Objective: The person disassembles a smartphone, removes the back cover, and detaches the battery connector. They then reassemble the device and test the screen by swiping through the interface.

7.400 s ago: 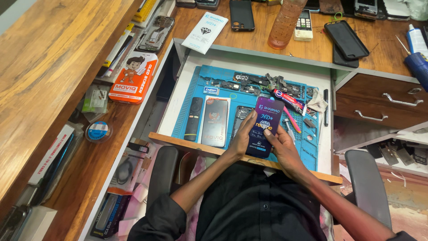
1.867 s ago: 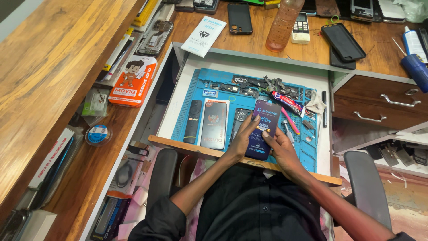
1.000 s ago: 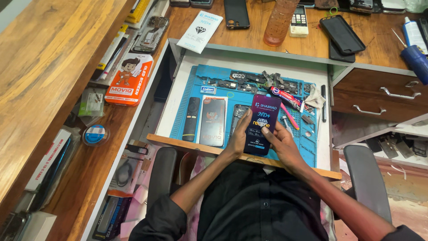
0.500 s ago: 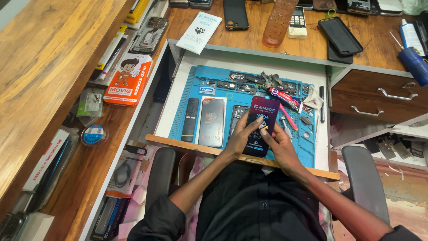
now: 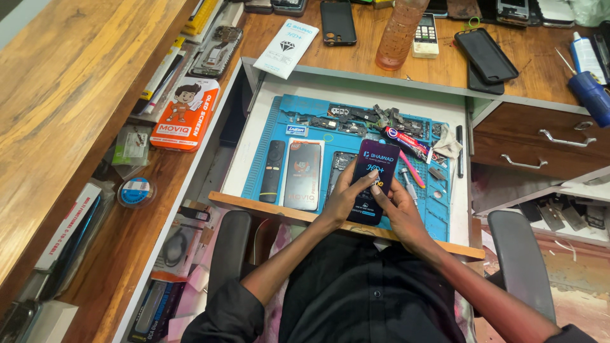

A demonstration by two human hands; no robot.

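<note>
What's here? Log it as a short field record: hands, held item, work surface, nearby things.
left hand: grips the packet's left edge
right hand: grips the packet's right edge, fingertips on its front
packet: dark purple, flat, held over the mat
mat: blue, in a white tray, strewn with small parts
left of packet: black remote, boxed screen
right of packet: pink tool, tube
desk beyond: bottle, black phones

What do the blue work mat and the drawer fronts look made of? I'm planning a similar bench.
Blue work mat: probably silicone or rubber, matte, with moulded ribs and small compartments. Drawer fronts: dark brown wood or wood-look laminate with a slight sheen; which one can't be told.
</note>
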